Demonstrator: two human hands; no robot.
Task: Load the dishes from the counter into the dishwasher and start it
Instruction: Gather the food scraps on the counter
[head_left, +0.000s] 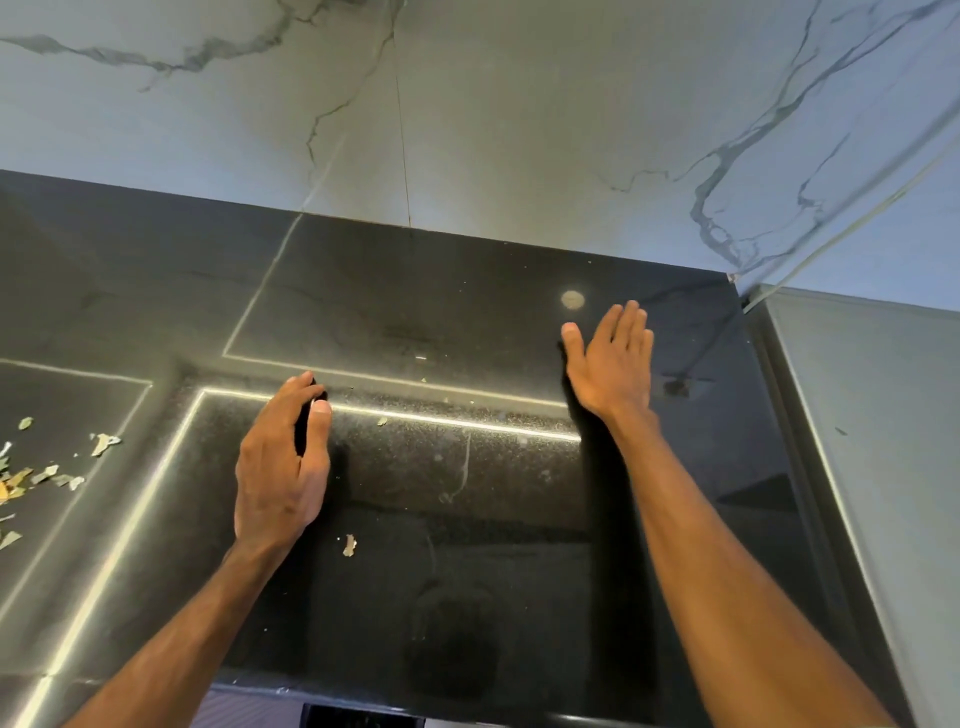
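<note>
A: Any dishes in view? I only see scraps (49, 475) at the far left of the tabletop (467, 322).

B: None, and no dishwasher either, unless that dark slot under the tabletop's front edge belongs to it; I can't tell. Right of the scraps, the left hand (283, 462) hovers loosely curled, holding nothing.

A: And the right hand (613, 358)?

B: Further right, toward the tabletop's back, flat and spread, empty too, just under a pale spot (572, 300).

A: So the sensible step?

B: Probably look down below the tabletop's edge and find the door before reaching.
</note>
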